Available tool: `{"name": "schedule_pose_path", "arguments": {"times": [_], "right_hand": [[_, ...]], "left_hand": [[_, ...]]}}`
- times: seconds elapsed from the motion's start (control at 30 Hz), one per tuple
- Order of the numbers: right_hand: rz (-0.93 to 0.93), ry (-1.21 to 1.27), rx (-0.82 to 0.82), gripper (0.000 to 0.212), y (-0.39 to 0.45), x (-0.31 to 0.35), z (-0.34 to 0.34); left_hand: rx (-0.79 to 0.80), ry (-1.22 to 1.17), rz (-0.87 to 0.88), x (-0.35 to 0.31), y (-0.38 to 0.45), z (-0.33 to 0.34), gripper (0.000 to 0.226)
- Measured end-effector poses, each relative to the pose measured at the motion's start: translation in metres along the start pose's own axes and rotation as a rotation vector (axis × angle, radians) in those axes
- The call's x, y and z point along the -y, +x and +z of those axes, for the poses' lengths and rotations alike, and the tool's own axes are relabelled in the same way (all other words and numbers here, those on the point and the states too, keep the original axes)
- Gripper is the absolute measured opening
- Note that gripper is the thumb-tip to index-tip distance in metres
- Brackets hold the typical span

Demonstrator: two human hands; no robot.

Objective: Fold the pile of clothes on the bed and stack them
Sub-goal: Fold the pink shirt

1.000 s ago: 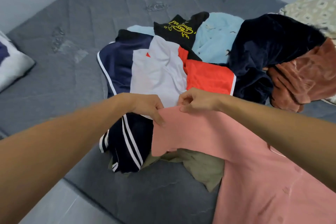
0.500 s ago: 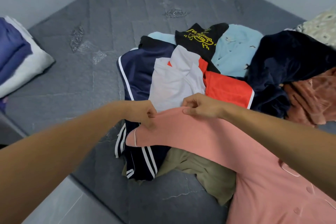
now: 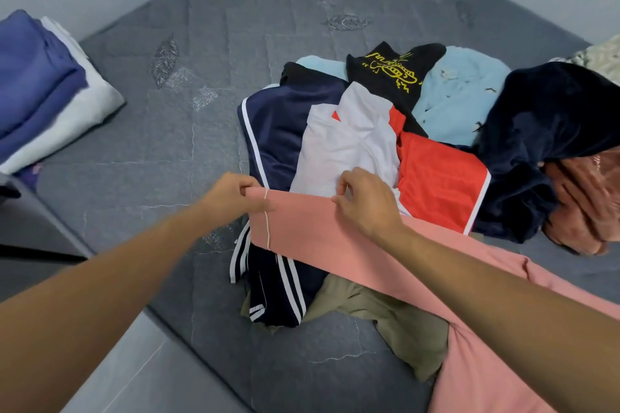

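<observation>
Only a small folded stack [image 3: 50, 90] sat at the bed's [image 3: 208, 54] far left, while the left hand [image 3: 231, 193] and right hand [image 3: 364, 203] each pinched the pink shirt's [image 3: 339, 235] edge over the big unfolded pile [image 3: 419, 131].

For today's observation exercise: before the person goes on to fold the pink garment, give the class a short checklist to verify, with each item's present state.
1. Left hand pinches the pink garment at its edge: ok.
2. Right hand pinches the same edge: ok.
3. Edge between the hands pulled straight: ok.
4. Garment free of the pile: not ok, it lies over other clothes.
5. Bare mattress beside the pile for laying it flat: ok.
6. Folded stack ready to receive it: ok.
</observation>
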State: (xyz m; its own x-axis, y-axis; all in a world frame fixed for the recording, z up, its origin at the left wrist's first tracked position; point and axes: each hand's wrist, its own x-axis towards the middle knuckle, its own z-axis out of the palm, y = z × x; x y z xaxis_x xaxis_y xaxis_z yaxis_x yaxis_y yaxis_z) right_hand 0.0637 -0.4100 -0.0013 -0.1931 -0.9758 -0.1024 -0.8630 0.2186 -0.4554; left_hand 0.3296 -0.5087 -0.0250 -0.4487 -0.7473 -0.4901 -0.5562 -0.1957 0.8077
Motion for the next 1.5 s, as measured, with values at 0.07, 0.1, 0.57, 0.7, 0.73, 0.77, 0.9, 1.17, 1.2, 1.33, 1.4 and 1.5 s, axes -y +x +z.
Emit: {"name": "schedule_pose_path", "arguments": {"times": [0.07, 0.1, 0.57, 0.7, 0.73, 0.77, 0.9, 1.17, 1.2, 1.33, 1.4, 1.5], "right_hand": [[0.085, 0.205, 0.005, 0.015, -0.013, 0.013, 0.011], [0.129, 0.337, 0.036, 0.014, -0.021, 0.020, 0.016], [0.582, 1.102, 0.153, 0.017, -0.071, 0.047, 0.048], [0.673, 1.163, 0.064, 0.012, -0.074, 0.026, 0.040], [0.678, 1.178, 0.064, 0.013, -0.077, 0.018, 0.036], [0.677, 1.193, 0.066, 0.014, -0.082, 0.008, 0.031], [0.625, 1.233, 0.089, 0.012, -0.109, -0.043, 0.004], [0.673, 1.287, -0.031, 0.038, -0.194, -0.178, -0.061], [0.689, 1.283, -0.069, 0.039, -0.208, -0.198, -0.070], [0.776, 1.243, -0.225, 0.031, -0.270, -0.279, -0.099], [0.823, 1.239, -0.304, 0.023, -0.304, -0.319, -0.114], [0.895, 1.191, -0.429, 0.021, -0.356, -0.378, -0.135]], "left_hand": [[-0.087, -0.112, -0.026, 0.007, -0.008, 0.010, 0.028], [-0.122, -0.160, -0.027, 0.011, -0.012, 0.016, 0.026], [-0.073, -0.459, -0.061, 0.001, -0.058, 0.078, 0.020], [-0.238, -0.108, 0.195, -0.023, -0.043, 0.089, 0.024], [-0.195, -0.044, 0.228, -0.029, -0.039, 0.092, 0.030], [-0.119, -0.009, 0.245, -0.036, -0.036, 0.096, 0.035], [0.147, 0.184, 0.324, -0.071, -0.021, 0.127, 0.043], [0.611, 0.495, 0.298, -0.155, 0.003, 0.262, 0.037], [0.651, 0.507, 0.284, -0.161, 0.005, 0.282, 0.038], [0.710, 0.690, 0.254, -0.177, 0.017, 0.365, 0.040], [0.719, 0.764, 0.243, -0.184, 0.022, 0.403, 0.035], [0.739, 0.826, 0.245, -0.199, 0.024, 0.460, 0.028]]}}
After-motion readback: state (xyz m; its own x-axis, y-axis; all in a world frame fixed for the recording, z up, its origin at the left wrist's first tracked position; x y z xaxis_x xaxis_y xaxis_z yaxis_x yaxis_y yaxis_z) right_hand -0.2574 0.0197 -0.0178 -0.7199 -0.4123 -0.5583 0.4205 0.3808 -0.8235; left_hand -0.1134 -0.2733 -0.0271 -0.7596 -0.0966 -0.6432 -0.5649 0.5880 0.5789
